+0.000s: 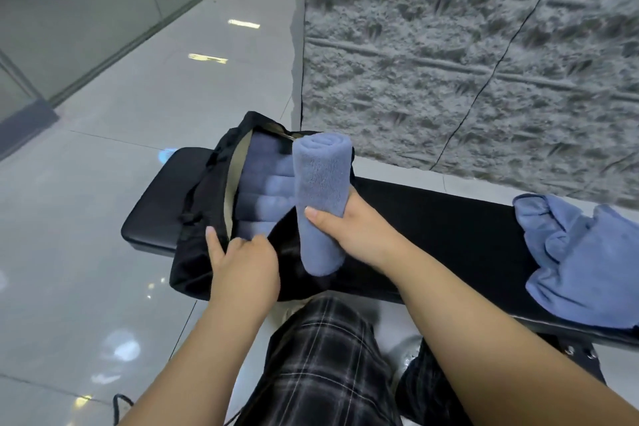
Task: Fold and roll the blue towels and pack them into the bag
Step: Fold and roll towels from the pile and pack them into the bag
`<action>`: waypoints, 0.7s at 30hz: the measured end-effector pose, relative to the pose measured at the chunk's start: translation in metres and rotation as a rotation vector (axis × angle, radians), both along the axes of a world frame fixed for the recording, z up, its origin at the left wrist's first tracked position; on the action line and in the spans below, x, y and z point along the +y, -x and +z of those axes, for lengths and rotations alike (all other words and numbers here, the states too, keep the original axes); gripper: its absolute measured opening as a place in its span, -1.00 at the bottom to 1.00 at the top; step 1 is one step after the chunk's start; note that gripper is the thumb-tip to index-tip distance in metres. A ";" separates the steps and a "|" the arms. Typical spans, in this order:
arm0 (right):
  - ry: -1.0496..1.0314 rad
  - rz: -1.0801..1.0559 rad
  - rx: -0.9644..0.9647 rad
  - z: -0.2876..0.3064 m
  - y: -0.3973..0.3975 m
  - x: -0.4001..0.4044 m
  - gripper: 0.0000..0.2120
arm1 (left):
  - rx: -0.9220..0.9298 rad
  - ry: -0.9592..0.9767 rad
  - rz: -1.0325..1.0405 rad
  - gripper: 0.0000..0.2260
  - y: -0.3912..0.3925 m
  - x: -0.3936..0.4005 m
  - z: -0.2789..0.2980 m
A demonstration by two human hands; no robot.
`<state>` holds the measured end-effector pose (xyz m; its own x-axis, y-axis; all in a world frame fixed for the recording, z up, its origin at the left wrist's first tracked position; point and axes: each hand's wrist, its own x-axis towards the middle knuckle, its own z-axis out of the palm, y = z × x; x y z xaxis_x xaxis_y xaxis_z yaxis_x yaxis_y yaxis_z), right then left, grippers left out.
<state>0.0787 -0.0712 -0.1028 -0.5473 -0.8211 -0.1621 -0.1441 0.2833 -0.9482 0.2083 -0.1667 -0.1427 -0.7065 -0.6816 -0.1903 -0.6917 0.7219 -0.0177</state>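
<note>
A black bag [198,204] lies open on the left end of a black padded bench [449,235]. Several rolled blue towels [262,190] are stacked side by side inside it. My right hand [352,232] grips a rolled blue towel [321,197] around its middle, holding it nearly upright just right of the bag's opening. My left hand [238,259] grips the near edge of the bag's opening, with its thumb on the outside. A loose pile of unfolded blue towels [584,263] lies on the bench at the far right.
A rough grey stone wall [466,45] stands right behind the bench. Glossy grey floor tiles [103,183] spread to the left. My legs in plaid trousers [325,363] are below the bench's front edge.
</note>
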 end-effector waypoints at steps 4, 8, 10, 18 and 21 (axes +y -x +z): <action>0.155 -0.116 -0.106 0.001 -0.014 -0.032 -0.55 | 0.031 0.023 -0.102 -0.78 -0.016 -0.003 -0.006; 0.258 -0.327 -0.286 -0.002 -0.021 -0.063 -0.55 | 0.165 0.063 -0.187 -0.50 -0.030 -0.010 -0.021; 0.242 -0.405 -0.314 -0.008 -0.022 -0.074 -0.52 | 0.179 0.029 -0.215 -0.37 -0.035 -0.012 -0.025; -0.127 -0.238 0.014 -0.031 -0.028 -0.072 -0.50 | 0.351 0.012 -0.339 -0.29 -0.049 -0.013 -0.034; -0.191 -0.070 0.161 -0.033 -0.022 -0.061 -0.51 | 0.360 0.032 -0.348 -0.42 -0.054 -0.006 -0.039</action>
